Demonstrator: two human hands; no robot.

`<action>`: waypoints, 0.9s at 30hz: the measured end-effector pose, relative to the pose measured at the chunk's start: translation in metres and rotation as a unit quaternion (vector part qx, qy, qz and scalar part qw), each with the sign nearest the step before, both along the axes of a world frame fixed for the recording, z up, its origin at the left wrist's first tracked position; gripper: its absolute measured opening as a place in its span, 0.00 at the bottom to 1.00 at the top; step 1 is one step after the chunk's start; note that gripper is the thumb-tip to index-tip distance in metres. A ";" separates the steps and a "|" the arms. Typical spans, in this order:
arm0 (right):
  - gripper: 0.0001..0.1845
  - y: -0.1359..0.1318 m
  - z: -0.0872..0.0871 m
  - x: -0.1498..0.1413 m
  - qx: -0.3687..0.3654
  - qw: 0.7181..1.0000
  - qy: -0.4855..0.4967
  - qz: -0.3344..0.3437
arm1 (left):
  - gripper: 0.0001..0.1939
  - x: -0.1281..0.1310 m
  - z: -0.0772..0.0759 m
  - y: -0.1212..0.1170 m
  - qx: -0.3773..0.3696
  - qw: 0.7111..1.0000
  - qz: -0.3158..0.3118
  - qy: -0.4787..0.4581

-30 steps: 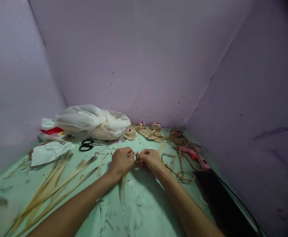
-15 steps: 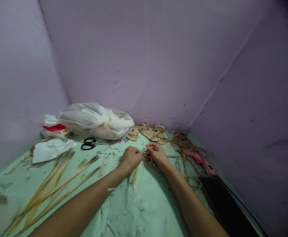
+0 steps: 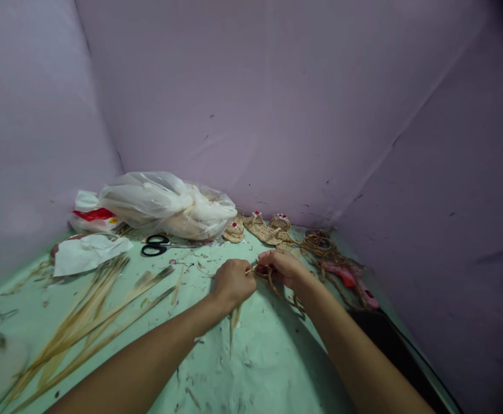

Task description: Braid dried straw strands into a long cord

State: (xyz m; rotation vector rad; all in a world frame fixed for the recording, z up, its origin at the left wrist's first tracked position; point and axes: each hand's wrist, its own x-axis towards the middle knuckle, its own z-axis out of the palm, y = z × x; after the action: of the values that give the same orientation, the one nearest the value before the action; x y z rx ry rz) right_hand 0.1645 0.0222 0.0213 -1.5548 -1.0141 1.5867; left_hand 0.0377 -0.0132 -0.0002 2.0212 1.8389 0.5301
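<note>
"Take the hands as the dial's centre. What's on the left?"

"Dry fibre strips (image 3: 83,322) at eight o'clock, black-handled scissors (image 3: 154,246) just past nine, a knotted plastic bag (image 3: 169,204) at ten. They lie as they did half a second ago."

"And the left hand (image 3: 234,282)?"

"Fist curled tight, thumb side clamped on the braided cord (image 3: 272,280). A pale strip tail (image 3: 233,328) shows below it at about seven."

"Where's the cord now?"

"Between the hands, its loops bunched under the right palm. Earlier, one loop lay on the green surface (image 3: 243,374) at four, outside the right forearm; now it no longer shows there."

"The right hand (image 3: 282,265)?"

"Turned flatter than before, fingers curled, tips at the cord. I can't tell whether they pinch it."

"Beyond?"

"Beaded woven pieces (image 3: 262,231) near twelve, a cord heap (image 3: 320,246) between two and three, a pink tool (image 3: 367,296) past three, partly under cord."
</note>
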 end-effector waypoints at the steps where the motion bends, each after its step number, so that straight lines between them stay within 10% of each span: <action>1: 0.04 -0.001 0.000 0.000 0.010 1.000 -0.008 -0.004 | 0.13 0.000 0.000 -0.001 -0.001 1.000 -0.003 0.014; 9: 0.06 -0.004 -0.003 0.003 0.064 0.978 -0.197 0.022 | 0.14 0.002 0.006 -0.008 -0.002 0.996 -0.030 0.079; 18: 0.20 -0.007 -0.019 0.019 0.208 0.952 -0.165 0.155 | 0.14 0.003 0.007 -0.009 -0.004 0.997 -0.038 0.072; 27: 0.10 -0.024 -0.024 -0.010 0.375 0.877 -0.297 0.046 | 0.15 0.004 0.006 -0.009 0.001 0.997 -0.044 0.059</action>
State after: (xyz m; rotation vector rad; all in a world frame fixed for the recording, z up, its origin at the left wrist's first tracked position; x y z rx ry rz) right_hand 0.1542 -0.0020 -0.0025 -1.4268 -1.7883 0.5793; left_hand 0.0418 -0.0222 0.0054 2.1656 1.8042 0.3954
